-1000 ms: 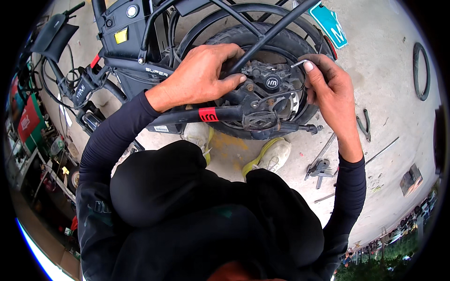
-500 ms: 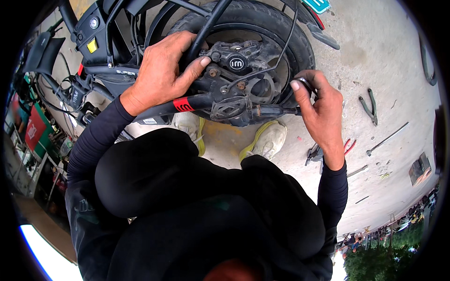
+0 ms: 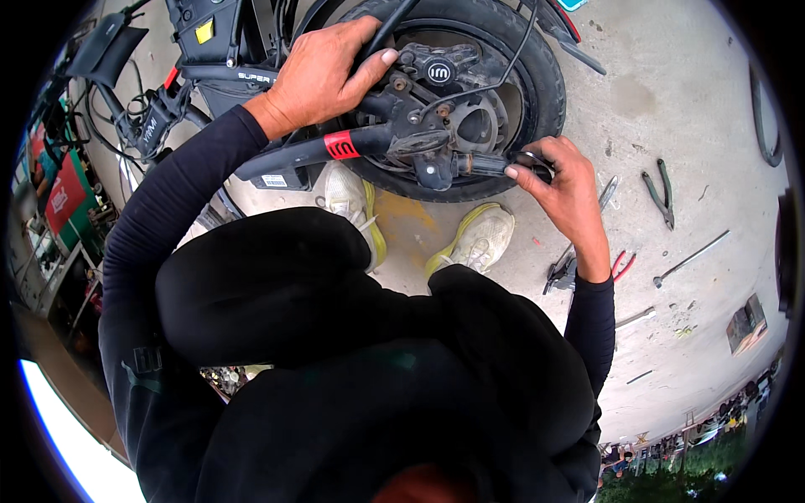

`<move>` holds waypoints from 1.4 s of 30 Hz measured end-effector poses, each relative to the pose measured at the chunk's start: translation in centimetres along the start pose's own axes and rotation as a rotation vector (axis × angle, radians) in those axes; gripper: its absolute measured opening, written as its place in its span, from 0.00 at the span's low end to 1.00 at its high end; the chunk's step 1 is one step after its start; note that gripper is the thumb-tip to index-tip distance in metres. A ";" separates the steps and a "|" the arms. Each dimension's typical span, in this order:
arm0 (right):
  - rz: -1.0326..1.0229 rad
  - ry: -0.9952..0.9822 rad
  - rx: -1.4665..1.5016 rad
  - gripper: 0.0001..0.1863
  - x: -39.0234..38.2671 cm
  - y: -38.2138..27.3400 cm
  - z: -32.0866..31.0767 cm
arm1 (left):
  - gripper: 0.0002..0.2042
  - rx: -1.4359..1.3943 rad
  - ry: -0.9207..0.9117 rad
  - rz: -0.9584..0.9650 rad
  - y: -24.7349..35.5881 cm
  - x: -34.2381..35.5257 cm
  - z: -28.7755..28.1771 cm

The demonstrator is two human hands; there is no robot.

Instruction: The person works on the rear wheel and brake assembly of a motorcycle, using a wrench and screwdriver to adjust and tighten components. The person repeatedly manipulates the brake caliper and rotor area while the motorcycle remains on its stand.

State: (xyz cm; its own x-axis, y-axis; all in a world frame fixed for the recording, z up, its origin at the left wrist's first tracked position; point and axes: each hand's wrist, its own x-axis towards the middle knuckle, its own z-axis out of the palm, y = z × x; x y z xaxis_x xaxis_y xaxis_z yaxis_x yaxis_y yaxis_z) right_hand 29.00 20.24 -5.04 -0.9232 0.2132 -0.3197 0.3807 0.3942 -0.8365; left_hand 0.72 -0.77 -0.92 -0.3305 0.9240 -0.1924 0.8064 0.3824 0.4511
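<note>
A black electric bike (image 3: 302, 147) lies over in front of me, showing its rear wheel's tyre (image 3: 541, 80), a round logo cap (image 3: 438, 73) among dirty black hub fittings, and a cable. My left hand (image 3: 327, 71) is closed round a slanting black frame tube (image 3: 396, 18), thumb toward the cap. My right hand (image 3: 558, 189) is at the outer end of a short cylindrical axle part (image 3: 478, 165), thumb and fingers closed on a dark, curved piece that I cannot make out clearly.
On the concrete floor at right lie black-handled pliers (image 3: 658, 193), red-handled pliers (image 3: 622, 261), a long rod tool (image 3: 692, 256) and a metal block (image 3: 746, 325). A black loop (image 3: 763, 117) lies at far right. My shoes (image 3: 465, 239) are below the wheel; cluttered shelving (image 3: 59, 260) stands left.
The bike appears higher in the picture. My right hand has moved down from beside the hub to the axle part's end. The small silver bent tool seen earlier no longer shows clearly.
</note>
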 end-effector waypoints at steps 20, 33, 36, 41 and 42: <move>0.333 0.268 0.747 0.13 -1.7 -13.9 10.9 | 0.20 0.020 0.210 -0.158 1.3 -0.4 2.9; 0.439 0.067 0.427 0.14 -5.0 -14.8 0.4 | 0.18 -0.044 0.189 -0.107 1.3 -0.6 1.6; 0.388 0.053 0.354 0.14 -4.1 -13.8 -0.1 | 0.18 -0.050 0.141 -0.134 1.6 -0.4 1.3; 0.240 -0.107 0.277 0.13 -3.0 -12.8 -1.1 | 0.17 -0.052 0.123 -0.216 1.4 -0.5 1.5; 0.182 -0.132 0.238 0.12 -2.4 -12.4 -1.8 | 0.16 -0.070 0.132 -0.249 1.7 -0.6 1.3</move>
State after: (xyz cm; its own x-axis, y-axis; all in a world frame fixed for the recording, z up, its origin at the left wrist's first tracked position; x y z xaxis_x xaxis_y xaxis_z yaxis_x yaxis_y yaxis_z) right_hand 26.58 16.48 6.92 -0.8459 0.1373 -0.5154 0.5315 0.1365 -0.8360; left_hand 2.89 -0.68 -1.21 -0.5789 0.7925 -0.1920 0.6578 0.5930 0.4643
